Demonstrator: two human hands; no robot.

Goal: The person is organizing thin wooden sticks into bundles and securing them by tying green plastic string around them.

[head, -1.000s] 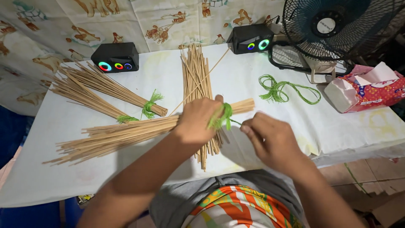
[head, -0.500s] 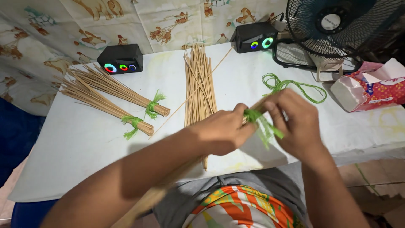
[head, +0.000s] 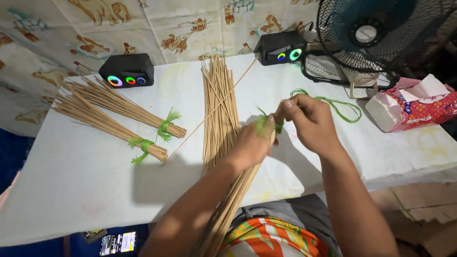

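The stick bundle [head: 238, 190] runs from our lap up over the near edge of the white table [head: 85, 181], lifted so the tie end sits at chest height. Our left hand [head: 250, 145] closes round its top to keep the thin tan sticks packed together, while our right hand [head: 307, 121] pinches the green string [head: 264, 124] wrapped there. Loose sticks [head: 219, 104] lie flat behind, within reach. 2 tied bundles [head: 119, 114] rest to the left, apart from the work. More green string [head: 340, 107] lies by the fan [head: 376, 38].
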